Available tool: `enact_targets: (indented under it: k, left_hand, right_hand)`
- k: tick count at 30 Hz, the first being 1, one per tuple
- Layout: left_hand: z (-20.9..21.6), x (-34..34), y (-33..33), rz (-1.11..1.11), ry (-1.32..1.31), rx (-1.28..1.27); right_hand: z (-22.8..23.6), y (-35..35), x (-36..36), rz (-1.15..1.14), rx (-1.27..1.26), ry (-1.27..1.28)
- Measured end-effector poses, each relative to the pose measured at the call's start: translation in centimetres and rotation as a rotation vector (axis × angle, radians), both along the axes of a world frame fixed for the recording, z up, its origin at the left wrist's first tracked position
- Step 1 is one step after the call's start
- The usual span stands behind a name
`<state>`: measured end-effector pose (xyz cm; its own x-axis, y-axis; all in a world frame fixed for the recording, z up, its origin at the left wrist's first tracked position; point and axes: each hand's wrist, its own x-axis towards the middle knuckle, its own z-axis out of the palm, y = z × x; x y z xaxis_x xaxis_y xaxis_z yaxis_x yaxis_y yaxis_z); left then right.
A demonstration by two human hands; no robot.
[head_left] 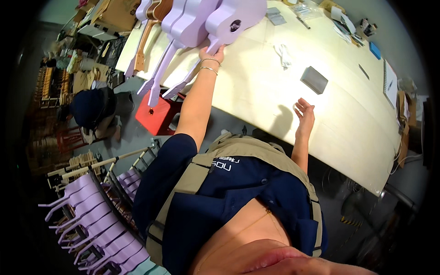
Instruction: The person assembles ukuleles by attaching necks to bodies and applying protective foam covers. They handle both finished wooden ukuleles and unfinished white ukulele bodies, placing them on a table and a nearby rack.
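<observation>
My left hand (211,54) is closed round the neck of a lilac guitar body (221,22), close to where the neck meets the body. This guitar lies at the table's far left, its dark sound hole showing and its headstock pointing toward me past the edge. Beside it on the left rest more lilac guitars (185,27) and one with brown wood (160,10). Over the table's near part, my right hand (305,113) is empty, its fingers loosely bent and apart. A grey rectangular block (314,80) lies just beyond those fingers.
On the pale table (256,87) are a white cable (283,57), a grey flat piece (276,16), a blue box (375,50) and a notebook (389,83). A red stool (156,117) stands left. Racked lilac guitars (91,215) fill the lower left; a person (94,107) sits beyond.
</observation>
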<state>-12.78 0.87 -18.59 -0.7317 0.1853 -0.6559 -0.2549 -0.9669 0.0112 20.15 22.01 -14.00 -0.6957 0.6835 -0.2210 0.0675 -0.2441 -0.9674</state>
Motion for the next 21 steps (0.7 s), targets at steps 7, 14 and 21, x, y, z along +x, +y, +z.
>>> enact_targets:
  k: [7,14,21]
  left_hand:
    - [7.0,1.7,-7.9,-0.464,0.059,0.622]
    - [2.0,-8.4,-14.3,-0.002,-0.251,-0.303]
    - [-0.1,-8.6,-12.8,0.054,-0.021,-0.164]
  right_hand:
    - [-0.3,-0.4,0.5,-0.050,-0.036,-0.042]
    - [0.3,-2.5,-0.2,0.029,-0.052,-0.084]
    - [-0.1,-4.1,0.2,0.028,-0.063,-0.127]
